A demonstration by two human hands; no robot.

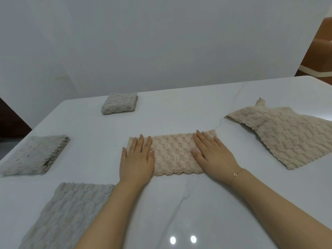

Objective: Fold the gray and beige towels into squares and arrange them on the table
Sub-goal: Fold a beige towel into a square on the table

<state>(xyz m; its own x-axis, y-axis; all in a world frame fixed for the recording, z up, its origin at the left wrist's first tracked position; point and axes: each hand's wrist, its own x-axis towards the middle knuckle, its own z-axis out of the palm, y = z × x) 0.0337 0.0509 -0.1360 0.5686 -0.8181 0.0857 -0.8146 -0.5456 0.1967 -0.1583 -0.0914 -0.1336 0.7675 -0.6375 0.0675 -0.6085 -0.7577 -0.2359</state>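
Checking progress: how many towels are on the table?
5: far towel, left towel, near-left towel, middle towel under both hands, right towel, partly cut off.

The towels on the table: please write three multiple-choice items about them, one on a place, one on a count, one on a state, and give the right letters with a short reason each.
1. Where does the smallest folded gray towel lie?
A. at the far side of the table
B. under the right hand
C. at the near edge

2. How many towels are on the table?
A. three
B. five
C. seven

3. How do the hands lie on the beige towel in the middle?
A. flat, fingers straight
B. pinching a corner
C. lifted above it

Answers: 1 A, it sits nearest the wall. 2 B, three gray and two beige show. 3 A, the left hand and right hand press its two ends.
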